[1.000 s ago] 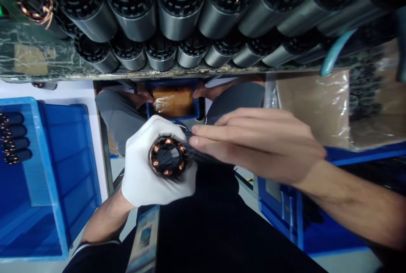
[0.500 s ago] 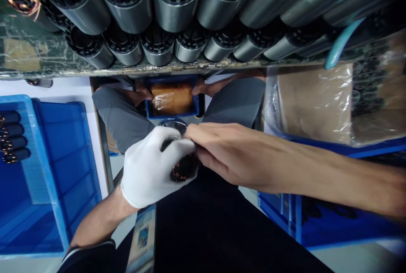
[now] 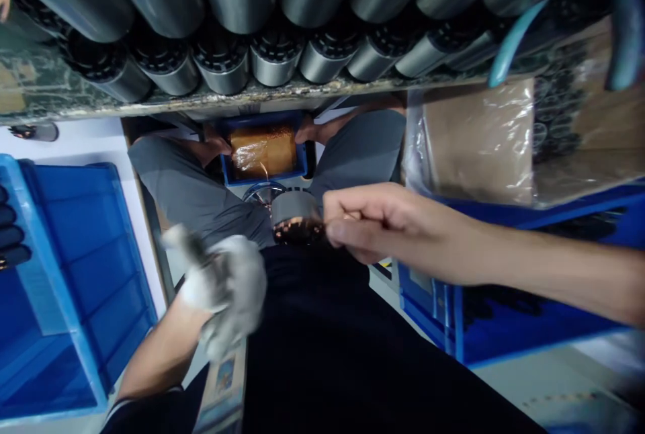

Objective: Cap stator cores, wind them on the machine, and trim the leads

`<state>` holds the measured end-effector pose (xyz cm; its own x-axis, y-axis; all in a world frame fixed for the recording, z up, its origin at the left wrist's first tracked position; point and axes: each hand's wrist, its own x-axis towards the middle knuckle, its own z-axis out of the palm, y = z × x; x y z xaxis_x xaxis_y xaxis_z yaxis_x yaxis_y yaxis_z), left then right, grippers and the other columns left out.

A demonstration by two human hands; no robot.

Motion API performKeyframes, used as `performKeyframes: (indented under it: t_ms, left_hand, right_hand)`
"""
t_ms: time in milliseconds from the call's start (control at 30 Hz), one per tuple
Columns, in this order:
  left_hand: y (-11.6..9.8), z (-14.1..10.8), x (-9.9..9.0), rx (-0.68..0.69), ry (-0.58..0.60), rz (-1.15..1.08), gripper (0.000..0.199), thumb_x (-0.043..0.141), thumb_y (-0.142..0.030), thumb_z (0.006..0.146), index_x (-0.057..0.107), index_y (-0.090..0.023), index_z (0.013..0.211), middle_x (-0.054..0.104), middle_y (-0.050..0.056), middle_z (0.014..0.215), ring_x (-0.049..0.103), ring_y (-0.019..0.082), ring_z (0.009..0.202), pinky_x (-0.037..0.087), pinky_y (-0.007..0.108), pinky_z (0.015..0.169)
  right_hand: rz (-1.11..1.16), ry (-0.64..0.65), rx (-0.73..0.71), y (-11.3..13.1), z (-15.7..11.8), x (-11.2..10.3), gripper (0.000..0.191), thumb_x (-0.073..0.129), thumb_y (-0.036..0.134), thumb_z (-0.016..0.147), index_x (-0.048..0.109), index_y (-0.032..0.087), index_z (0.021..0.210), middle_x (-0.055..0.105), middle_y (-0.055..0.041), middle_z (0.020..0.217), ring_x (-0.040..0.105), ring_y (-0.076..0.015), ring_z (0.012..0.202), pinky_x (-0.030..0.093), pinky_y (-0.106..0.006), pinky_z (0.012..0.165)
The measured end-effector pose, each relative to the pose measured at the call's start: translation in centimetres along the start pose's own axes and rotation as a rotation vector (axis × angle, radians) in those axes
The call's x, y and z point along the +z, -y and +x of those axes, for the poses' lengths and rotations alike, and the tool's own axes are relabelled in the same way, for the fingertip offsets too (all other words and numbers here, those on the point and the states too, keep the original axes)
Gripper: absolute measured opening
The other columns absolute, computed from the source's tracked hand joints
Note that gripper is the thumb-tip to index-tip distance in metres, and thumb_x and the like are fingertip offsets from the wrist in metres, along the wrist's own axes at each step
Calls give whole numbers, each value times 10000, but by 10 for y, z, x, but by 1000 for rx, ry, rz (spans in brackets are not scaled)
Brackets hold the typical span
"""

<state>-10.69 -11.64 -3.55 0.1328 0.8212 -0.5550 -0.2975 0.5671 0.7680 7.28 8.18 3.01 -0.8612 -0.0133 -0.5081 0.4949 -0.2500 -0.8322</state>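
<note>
off the near edge of the worktop (image 3: 35, 88), the right hand (image 3: 380, 222) has its grip pinching a copper-wound cylinder (image 3: 295, 209); the gloved left hand (image 3: 229, 289), blurred, hangs apart, grip spread.

Grey cylinder (image 3: 295, 207) with copper-coloured windings (image 3: 293, 228)

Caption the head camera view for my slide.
A bare right hand holds a copper-wound cylinder; the gloved left hand is blurred, apart from it.

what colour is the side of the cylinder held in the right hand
Grey; the cylinder shows in the head view, the only one.
</note>
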Motion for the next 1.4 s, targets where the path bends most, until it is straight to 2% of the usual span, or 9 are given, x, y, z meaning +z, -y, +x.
performKeyframes:
  t_ms: [133,333,400,533,733,1000,1133,1267,1400]
  left_hand:
    - [-7,0,-3,311,-210,358,577,941,-819,717,808,-308,951,840,109,1196,779,435,1292,629,656,1105]
    - [-20,12,15,297,103,524,158,756,-352,915,741,-217,995,781,35,844,775,245,757,675,418,784]
    - [-26,6,19,306,8,624,137,741,-270,920,729,-219,1046,804,28,874,787,239,768,670,393,762]
    - [-41,-1,16,639,-237,1046,250,728,-196,941,750,-246,1185,861,71,1218,839,295,1130,545,607,1300]
    - [-49,5,15,948,-72,1214,331,687,-72,987,769,-359,1127,863,-37,1108,821,212,974,527,644,1281]
    - [-31,5,21,225,40,624,276,545,-346,1095,768,-221,992,781,61,792,796,259,718,716,426,739]
    - [-40,1,18,496,-236,906,275,764,-280,934,752,-227,1203,868,101,1104,855,311,993,714,527,1045]
    - [-50,5,18,617,-186,1135,114,618,-223,1033,728,-247,1016,836,61,953,833,276,942,561,609,1312]
    - [-48,5,24,477,-178,901,154,743,-256,937,708,-262,1087,832,54,1009,811,275,920,686,512,1051]
  right_hand:
    - [404,2,121,-15,-6,10,487,694,616,1120,480,270,854,314,112,697,227,-102,579,243,-236,471]
    - [-706,-16,-463,11,-12,-9,451,502,303,1191,728,281,801,518,14,700,377,-200,653,333,-348,490]
    - [-855,-65,-515,16,-20,-22,297,603,287,1164,822,277,963,645,-25,838,521,-227,799,470,-348,629]
    - [-649,-25,-109,15,-31,-35,488,932,527,1000,771,318,1411,746,-42,1352,713,-277,1250,643,-363,941]
    - [252,345,393,-5,-12,-20,382,749,514,1082,609,227,872,606,54,740,621,-127,653,558,-264,631]
    - [-741,-65,-343,3,-21,-14,391,523,291,1132,509,244,743,405,33,739,378,-150,664,335,-329,635]
    - [-716,-166,-256,9,-23,-29,399,758,605,1086,720,208,1065,698,-52,1139,677,-217,1016,551,-348,821]
    - [-87,196,222,-3,-20,-29,468,802,648,1042,642,221,939,593,65,772,621,-141,688,573,-291,673]
    - [-405,87,-136,-12,-18,-16,360,596,359,1189,543,235,855,488,69,735,454,-124,643,390,-284,614]
